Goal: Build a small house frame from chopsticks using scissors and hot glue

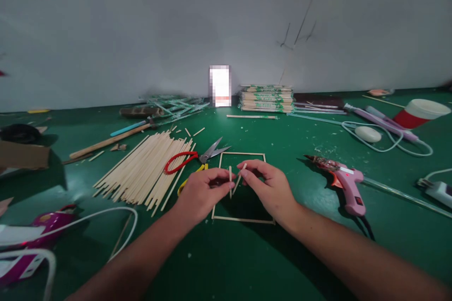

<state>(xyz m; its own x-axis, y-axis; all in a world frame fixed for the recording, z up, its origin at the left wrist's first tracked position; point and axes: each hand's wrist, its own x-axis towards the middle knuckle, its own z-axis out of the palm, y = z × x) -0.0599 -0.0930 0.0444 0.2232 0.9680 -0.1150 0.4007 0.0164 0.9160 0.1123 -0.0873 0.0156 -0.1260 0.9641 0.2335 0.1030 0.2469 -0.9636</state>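
Note:
My left hand [206, 193] pinches a short wooden stick [230, 181] that stands nearly upright between thumb and fingers. A second short wooden stick [239, 178], tilted, is pinched in my right hand [270, 187]. The two sticks are close together, and I cannot tell whether their lower ends touch. Both hands are over a square frame of thin sticks [243, 220] on the table; its right side is mostly hidden by my right hand. Left of the frame lie scissors [181, 160] with red and yellow handles, partly behind my left hand.
A pile of wooden sticks [137, 169] lies at left. The pink hot glue gun [348, 186] rests on the green table [212, 263] at right, its cord trailing. Packaged chopsticks [266, 99] are stacked by the wall. At far right stands a red-and-white cup [411, 115]; a white cable [132, 218] loops at left.

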